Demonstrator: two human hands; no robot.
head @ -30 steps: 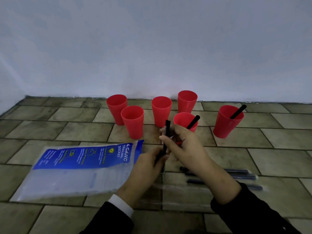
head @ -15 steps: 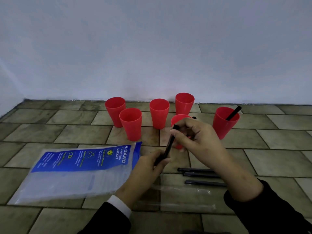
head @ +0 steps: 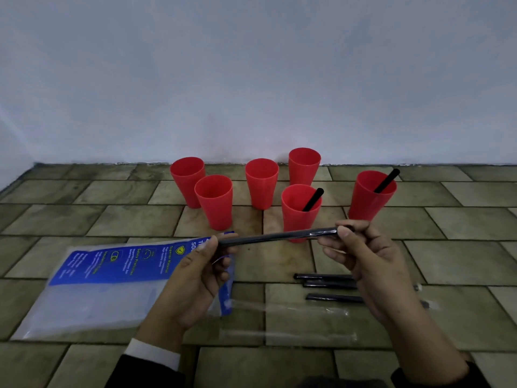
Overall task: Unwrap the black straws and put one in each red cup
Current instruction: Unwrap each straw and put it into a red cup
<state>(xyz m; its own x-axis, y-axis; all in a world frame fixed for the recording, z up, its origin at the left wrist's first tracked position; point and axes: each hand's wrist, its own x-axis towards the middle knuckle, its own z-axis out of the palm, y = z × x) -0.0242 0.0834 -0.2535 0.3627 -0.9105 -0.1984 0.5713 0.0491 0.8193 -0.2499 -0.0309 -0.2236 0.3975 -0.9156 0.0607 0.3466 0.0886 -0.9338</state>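
Note:
A wrapped black straw [head: 275, 236] is held almost level between both hands, just in front of the cups. My left hand [head: 200, 271] pinches its left end and my right hand [head: 366, 260] pinches its right end. Several red cups stand on the tiled floor near the wall. Two of them hold a black straw: the near middle cup [head: 299, 212] and the far right cup [head: 370, 196]. The others, such as the left front cup [head: 214, 201], show no straw. Three wrapped straws [head: 326, 284] lie on the floor under my right wrist.
A clear plastic bag with a blue printed label [head: 117, 273] lies flat at the left. Two empty clear wrappers [head: 291, 309] lie on the tiles near me. A pale wall [head: 251, 79] rises right behind the cups.
The straw has swung from upright to nearly level. My right hand has moved right and down to its right end, uncovering the near middle cup.

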